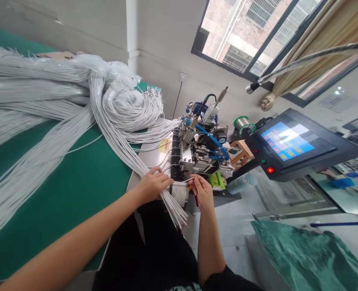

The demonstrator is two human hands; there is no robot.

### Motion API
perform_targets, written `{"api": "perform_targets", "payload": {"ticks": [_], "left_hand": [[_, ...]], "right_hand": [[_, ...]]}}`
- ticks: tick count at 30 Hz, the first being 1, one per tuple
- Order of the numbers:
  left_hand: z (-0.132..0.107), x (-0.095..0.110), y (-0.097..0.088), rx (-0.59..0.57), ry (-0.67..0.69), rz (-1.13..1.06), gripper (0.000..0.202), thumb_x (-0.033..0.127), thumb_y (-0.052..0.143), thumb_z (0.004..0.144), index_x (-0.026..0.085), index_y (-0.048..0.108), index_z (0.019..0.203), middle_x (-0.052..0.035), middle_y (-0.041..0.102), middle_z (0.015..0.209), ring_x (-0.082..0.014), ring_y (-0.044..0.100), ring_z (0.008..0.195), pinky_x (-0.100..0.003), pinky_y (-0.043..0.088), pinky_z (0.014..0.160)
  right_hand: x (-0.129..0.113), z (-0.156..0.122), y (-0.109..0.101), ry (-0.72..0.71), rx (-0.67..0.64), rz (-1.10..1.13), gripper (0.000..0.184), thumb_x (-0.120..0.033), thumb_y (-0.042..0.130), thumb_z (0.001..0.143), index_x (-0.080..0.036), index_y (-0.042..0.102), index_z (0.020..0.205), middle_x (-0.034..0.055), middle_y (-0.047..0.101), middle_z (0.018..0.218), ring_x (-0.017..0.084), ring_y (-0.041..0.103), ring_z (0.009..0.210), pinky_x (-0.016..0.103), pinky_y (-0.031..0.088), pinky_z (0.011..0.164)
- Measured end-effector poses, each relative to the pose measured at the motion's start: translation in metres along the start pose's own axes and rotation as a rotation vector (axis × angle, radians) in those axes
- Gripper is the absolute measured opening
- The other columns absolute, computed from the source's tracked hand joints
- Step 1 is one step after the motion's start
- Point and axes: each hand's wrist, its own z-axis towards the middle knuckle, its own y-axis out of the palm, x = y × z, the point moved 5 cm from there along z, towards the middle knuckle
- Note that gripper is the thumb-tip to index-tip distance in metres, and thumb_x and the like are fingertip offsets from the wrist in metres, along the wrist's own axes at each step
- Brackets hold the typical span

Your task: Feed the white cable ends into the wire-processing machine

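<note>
Your left hand (152, 185) rests at the edge of the green desk (75, 190), fingers closed around a bundle of white wires (172, 208), so the loose ends fan toward your lap, close by. Your right hand (202, 193), just beside it, pinches a single wire (187, 180) between thumb and forefinger, its end against the front of a small machine (197, 149) with blue hoses. The light pinch seems suited to steering one thin strand. A lit touch screen (288, 141) stands to the machine's right, angled toward you.
</note>
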Motion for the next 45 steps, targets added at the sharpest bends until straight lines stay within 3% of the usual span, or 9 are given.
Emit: {"api": "perform_targets", "payload": {"ticks": [45], "left_hand": [[-0.002, -0.0025, 0.0069, -0.045, -0.011, -0.023, 0.018, 0.013, 0.05, 0.085, 0.02, 0.061, 0.098, 0.001, 0.065, 0.075, -0.0128, 0.058, 0.068, -0.033, 0.038, 0.086]], "right_hand": [[0.0005, -0.0008, 0.0024, 0.024, 0.005, 0.025, 0.031, -0.044, 0.062, 0.084, -0.016, 0.068, 0.097, 0.0016, 0.065, 0.071, 0.005, 0.034, 0.043, 0.02, 0.025, 0.037]]}}
